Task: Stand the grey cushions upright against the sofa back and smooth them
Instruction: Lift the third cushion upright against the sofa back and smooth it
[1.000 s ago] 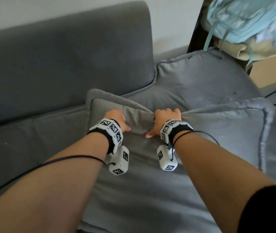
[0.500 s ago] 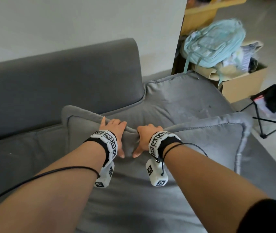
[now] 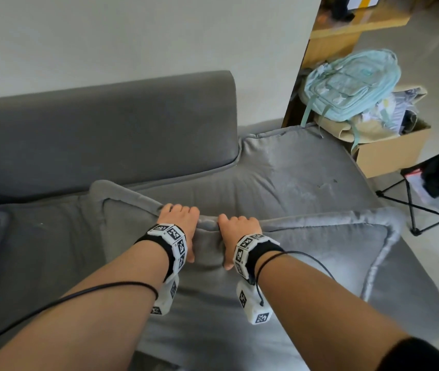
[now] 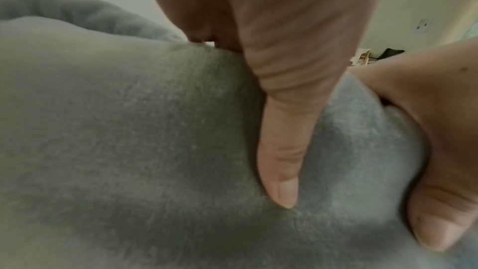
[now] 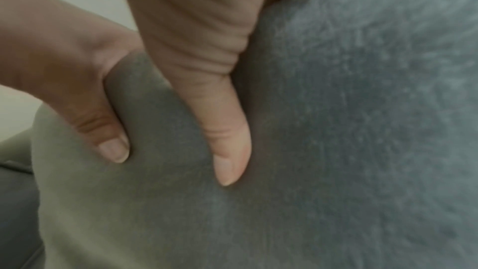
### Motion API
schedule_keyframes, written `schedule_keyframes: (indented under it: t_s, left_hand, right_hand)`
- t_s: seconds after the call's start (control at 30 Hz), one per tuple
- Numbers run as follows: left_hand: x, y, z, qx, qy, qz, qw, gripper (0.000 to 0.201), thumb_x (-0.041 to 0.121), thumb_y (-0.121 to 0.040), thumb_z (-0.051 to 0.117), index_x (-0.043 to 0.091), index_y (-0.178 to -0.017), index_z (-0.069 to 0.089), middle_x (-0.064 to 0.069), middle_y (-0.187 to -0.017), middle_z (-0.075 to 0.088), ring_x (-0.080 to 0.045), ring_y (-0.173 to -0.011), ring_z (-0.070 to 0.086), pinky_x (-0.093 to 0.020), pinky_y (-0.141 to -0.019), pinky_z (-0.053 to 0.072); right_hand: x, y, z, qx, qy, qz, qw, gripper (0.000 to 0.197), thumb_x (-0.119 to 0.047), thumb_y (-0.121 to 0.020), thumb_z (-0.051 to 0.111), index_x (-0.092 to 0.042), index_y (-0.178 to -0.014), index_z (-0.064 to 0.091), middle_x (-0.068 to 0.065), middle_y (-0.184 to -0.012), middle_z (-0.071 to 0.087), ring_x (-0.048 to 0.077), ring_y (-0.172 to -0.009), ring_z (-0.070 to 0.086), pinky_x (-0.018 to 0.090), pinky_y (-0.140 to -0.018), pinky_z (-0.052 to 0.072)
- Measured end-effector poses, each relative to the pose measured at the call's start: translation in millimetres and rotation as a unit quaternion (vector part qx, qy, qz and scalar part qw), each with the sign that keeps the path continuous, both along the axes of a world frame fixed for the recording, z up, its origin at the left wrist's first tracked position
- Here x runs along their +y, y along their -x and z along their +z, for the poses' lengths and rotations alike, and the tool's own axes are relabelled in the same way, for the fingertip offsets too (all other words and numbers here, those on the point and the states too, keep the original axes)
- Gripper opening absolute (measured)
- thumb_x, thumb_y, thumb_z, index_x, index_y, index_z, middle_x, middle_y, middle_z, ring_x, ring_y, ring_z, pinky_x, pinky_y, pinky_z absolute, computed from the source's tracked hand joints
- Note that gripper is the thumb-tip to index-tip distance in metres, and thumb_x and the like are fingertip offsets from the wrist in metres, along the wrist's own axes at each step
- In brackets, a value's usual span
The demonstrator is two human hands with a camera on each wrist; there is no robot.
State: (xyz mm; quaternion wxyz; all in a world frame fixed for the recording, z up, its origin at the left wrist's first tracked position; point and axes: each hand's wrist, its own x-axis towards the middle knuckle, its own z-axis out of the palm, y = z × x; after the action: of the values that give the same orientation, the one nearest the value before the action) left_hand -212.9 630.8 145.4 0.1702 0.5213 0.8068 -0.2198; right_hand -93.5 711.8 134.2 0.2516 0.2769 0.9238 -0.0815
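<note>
Matt, velvety grey cloth cushion (image 3: 306,253)

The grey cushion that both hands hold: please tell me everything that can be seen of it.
The grey cushion is large and about square, of soft, velvet-like cloth with a flat flanged border. It lies tilted on the sofa seat, not yet against the sofa back. The left hand and the right hand grip its far edge near the middle, fingers over the top, thumbs pressed into the front, bunching the cloth between them.

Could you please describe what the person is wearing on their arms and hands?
Bare hands, left and right. Each wrist carries a black strap with white blocks printed in black-and-white square markers, a thin black cable trailing off. A black sleeve covers the right upper arm.
</note>
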Motion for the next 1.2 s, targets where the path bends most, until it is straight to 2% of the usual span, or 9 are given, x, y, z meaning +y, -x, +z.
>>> schedule_keyframes:
  t_s: [0.07,0.23,0.47,0.6,0.87,0.97,1.07,1.13,1.2]
  left_hand:
    - [-8,0,3,0.0,0.01,0.005,1.0,0.087,0.052,-0.046,0.085,0.02,-0.116,0.042,-0.001,-0.12,0.058,-0.024,-0.117,0.052,-0.041,-0.103,0.033]
    - [-23,5,20,-0.016,0.013,0.015,1.0,0.077,0.053,-0.05,0.084,0.022,-0.11,0.047,-0.001,-0.111,0.066,-0.027,-0.108,0.061,-0.04,-0.092,0.04]
    - [-56,28,69,-0.042,0.047,0.045,0.997,0.067,0.058,-0.054,0.083,0.023,-0.105,0.058,0.0,-0.109,0.069,-0.025,-0.103,0.066,-0.036,-0.084,0.053]
    - [-80,47,101,-0.019,0.028,0.073,0.997,0.065,0.059,-0.053,0.083,0.023,-0.103,0.061,0.001,-0.107,0.07,-0.024,-0.099,0.068,-0.032,-0.074,0.051]
    - [-119,91,148,0.062,-0.013,0.131,0.989,0.051,0.05,-0.06,0.08,0.026,-0.1,0.062,0.003,-0.102,0.071,-0.022,-0.097,0.069,-0.03,-0.068,0.044]
    - [-135,105,139,0.06,-0.014,0.165,0.984,0.045,0.04,-0.064,0.08,0.023,-0.102,0.062,-0.001,-0.105,0.07,-0.025,-0.1,0.068,-0.03,-0.071,0.045]
    - [-156,115,118,0.039,-0.008,0.219,0.975,0.049,0.04,-0.061,0.082,0.02,-0.101,0.063,-0.006,-0.108,0.07,-0.03,-0.099,0.068,-0.036,-0.078,0.055]
    - [-163,121,108,0.04,-0.008,0.236,0.971,0.048,0.042,-0.063,0.081,0.019,-0.101,0.063,-0.006,-0.107,0.07,-0.03,-0.097,0.068,-0.037,-0.08,0.056]
    - [-161,129,104,0.05,-0.023,0.238,0.97,0.046,0.042,-0.065,0.08,0.02,-0.1,0.061,-0.005,-0.105,0.07,-0.029,-0.097,0.068,-0.035,-0.078,0.053]
  right_hand:
    - [-4,3,6,-0.014,0.019,0.01,1.0,0.082,-0.038,-0.05,0.09,-0.018,-0.112,0.041,0.004,-0.112,0.064,0.029,-0.107,0.061,0.039,-0.082,0.043]
    - [-14,11,21,-0.017,0.038,0.043,0.998,0.065,-0.038,-0.057,0.087,-0.018,-0.104,0.047,-0.001,-0.1,0.068,0.026,-0.094,0.068,0.033,-0.067,0.045]
    - [-42,35,71,-0.018,0.014,0.102,0.995,0.067,-0.047,-0.059,0.083,-0.02,-0.112,0.051,0.0,-0.104,0.067,0.027,-0.096,0.067,0.034,-0.068,0.047]
    - [-60,59,105,0.007,-0.003,0.126,0.992,0.064,-0.047,-0.06,0.082,-0.021,-0.111,0.053,-0.001,-0.102,0.068,0.026,-0.094,0.067,0.033,-0.067,0.046]
    - [-88,110,143,0.111,-0.027,0.157,0.981,0.057,-0.036,-0.067,0.079,-0.016,-0.11,0.049,0.002,-0.103,0.067,0.027,-0.095,0.067,0.033,-0.065,0.043]
    - [-97,123,135,0.126,0.012,0.142,0.982,0.059,-0.033,-0.068,0.079,-0.015,-0.111,0.044,0.006,-0.11,0.062,0.031,-0.103,0.062,0.037,-0.071,0.041]
    - [-96,125,121,0.111,0.046,0.101,0.988,0.07,-0.044,-0.066,0.081,-0.016,-0.117,0.043,0.008,-0.122,0.055,0.032,-0.117,0.051,0.043,-0.088,0.042]
    - [-90,123,112,0.118,0.028,0.077,0.99,0.073,-0.05,-0.067,0.078,-0.018,-0.123,0.043,0.006,-0.127,0.051,0.03,-0.123,0.046,0.045,-0.098,0.038]
    - [-88,124,106,0.147,-0.008,0.076,0.986,0.066,-0.049,-0.074,0.073,-0.019,-0.126,0.043,0.005,-0.129,0.05,0.029,-0.125,0.044,0.046,-0.101,0.035]
